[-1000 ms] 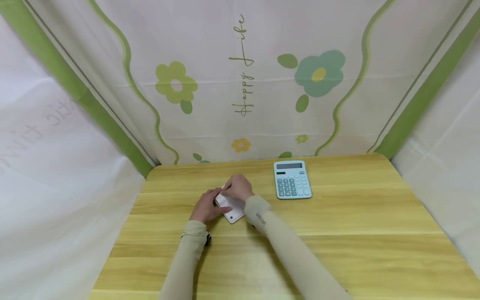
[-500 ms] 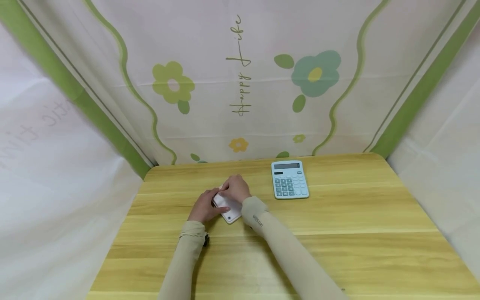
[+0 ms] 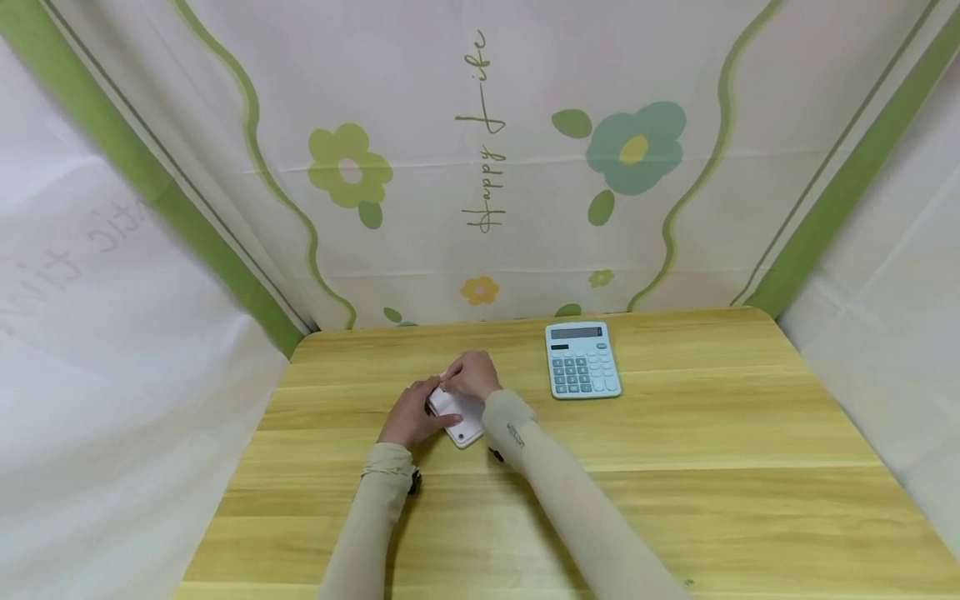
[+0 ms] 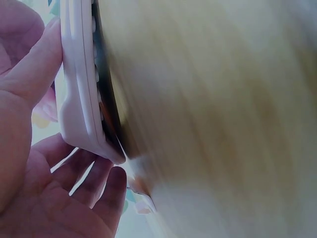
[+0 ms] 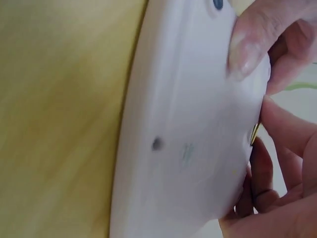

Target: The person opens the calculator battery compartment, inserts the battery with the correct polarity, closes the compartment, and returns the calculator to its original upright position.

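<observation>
A pale pink calculator [image 3: 463, 425] is turned back side up, its key side facing the wooden table in the left wrist view. My left hand [image 3: 408, 415] grips its left side, thumb on the back and fingers round the edge. My right hand [image 3: 474, 375] bends over the far end, its curled fingers pinching at the edge beside the left fingertips. A dark rubber foot [image 5: 157, 144] dots the back in the right wrist view. By the fingers there, a small gold-coloured strip [image 5: 255, 133] shows at the edge; the fingers partly hide what they work on.
A light blue calculator [image 3: 583, 360] lies face up to the right, near the table's back edge. The wooden table [image 3: 720, 450] meets a printed white curtain [image 3: 420, 242] at the back, with white cloth on both sides.
The hands keep their hold on the pink calculator with only slight finger movement at its far edge. The head view has shifted a little; the blue calculator has not moved.
</observation>
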`<state>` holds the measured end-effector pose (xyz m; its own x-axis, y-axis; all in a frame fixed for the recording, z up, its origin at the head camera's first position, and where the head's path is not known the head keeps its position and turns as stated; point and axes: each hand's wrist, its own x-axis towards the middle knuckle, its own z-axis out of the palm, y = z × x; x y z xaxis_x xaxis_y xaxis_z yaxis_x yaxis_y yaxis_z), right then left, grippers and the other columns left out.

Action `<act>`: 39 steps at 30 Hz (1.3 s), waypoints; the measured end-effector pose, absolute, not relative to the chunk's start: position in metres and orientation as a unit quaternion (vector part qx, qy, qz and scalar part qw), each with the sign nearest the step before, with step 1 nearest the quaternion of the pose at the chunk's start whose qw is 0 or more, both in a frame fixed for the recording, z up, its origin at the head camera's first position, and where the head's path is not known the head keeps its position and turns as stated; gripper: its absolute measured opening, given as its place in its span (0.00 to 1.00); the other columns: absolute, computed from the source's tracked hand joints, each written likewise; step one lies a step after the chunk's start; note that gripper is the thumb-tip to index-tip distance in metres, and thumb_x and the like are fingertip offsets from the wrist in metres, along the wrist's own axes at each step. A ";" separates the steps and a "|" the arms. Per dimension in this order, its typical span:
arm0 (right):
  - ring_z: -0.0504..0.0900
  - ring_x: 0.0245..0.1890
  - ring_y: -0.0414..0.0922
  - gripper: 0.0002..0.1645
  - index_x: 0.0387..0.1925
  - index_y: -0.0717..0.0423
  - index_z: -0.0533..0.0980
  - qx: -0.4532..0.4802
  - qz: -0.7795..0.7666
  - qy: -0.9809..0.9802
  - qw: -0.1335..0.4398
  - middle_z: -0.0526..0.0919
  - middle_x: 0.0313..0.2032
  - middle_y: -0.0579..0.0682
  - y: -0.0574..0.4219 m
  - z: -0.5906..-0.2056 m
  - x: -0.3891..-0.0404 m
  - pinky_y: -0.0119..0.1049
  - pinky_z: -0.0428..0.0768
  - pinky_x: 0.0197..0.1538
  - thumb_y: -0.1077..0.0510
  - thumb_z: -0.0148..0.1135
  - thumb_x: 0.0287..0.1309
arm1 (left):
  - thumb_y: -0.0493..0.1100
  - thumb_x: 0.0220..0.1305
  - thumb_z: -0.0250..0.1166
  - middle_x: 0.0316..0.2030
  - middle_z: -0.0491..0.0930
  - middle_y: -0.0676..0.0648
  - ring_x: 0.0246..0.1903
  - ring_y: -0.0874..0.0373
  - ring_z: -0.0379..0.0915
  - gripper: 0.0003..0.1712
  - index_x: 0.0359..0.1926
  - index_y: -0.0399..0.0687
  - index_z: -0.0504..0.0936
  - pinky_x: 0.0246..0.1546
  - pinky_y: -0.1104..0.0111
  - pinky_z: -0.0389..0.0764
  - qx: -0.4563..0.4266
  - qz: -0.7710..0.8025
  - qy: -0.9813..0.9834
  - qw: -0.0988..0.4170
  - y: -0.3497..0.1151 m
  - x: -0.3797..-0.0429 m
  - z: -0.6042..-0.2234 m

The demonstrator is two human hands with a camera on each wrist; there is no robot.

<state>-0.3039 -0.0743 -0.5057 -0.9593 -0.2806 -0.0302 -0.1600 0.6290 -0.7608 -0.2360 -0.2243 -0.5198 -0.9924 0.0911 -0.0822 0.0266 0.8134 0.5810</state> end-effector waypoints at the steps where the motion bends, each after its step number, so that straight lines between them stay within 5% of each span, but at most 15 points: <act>1: 0.84 0.48 0.49 0.03 0.33 0.53 0.91 -0.124 -0.412 0.900 0.075 0.91 0.43 0.51 -0.074 -0.505 -0.305 0.39 0.83 0.52 0.57 0.78 0.57 | 0.54 0.60 0.78 0.71 0.69 0.32 0.68 0.34 0.68 0.50 0.77 0.44 0.67 0.65 0.44 0.74 0.030 0.305 0.951 0.053 -0.224 -0.237 -0.520; 10: 0.83 0.44 0.46 0.04 0.34 0.52 0.92 -0.131 -0.400 0.900 0.115 0.91 0.43 0.50 -0.071 -0.498 -0.304 0.34 0.81 0.45 0.57 0.77 0.59 | 0.55 0.59 0.78 0.70 0.70 0.32 0.67 0.34 0.69 0.49 0.75 0.43 0.69 0.63 0.44 0.75 0.031 0.296 0.953 0.052 -0.225 -0.237 -0.519; 28: 0.85 0.47 0.49 0.03 0.31 0.51 0.92 -0.098 -0.444 0.885 0.097 0.92 0.41 0.49 -0.075 -0.503 -0.305 0.42 0.83 0.54 0.62 0.78 0.54 | 0.54 0.59 0.78 0.70 0.70 0.31 0.67 0.35 0.69 0.50 0.76 0.42 0.68 0.64 0.44 0.75 0.024 0.309 0.949 0.051 -0.224 -0.235 -0.520; 39: 0.85 0.45 0.44 0.03 0.32 0.45 0.92 -0.136 -0.376 0.912 0.094 0.92 0.43 0.45 -0.074 -0.500 -0.306 0.35 0.82 0.46 0.56 0.75 0.59 | 0.54 0.59 0.78 0.71 0.70 0.33 0.68 0.35 0.68 0.49 0.76 0.45 0.68 0.66 0.44 0.74 0.029 0.310 0.949 0.051 -0.224 -0.237 -0.522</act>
<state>-0.3062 -0.0744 -0.5002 -0.9453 -0.3190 -0.0681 -0.1782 0.6799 -0.7113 -0.2372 -0.2243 -0.5217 -0.9931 0.0869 -0.0784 0.0237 0.8055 0.5921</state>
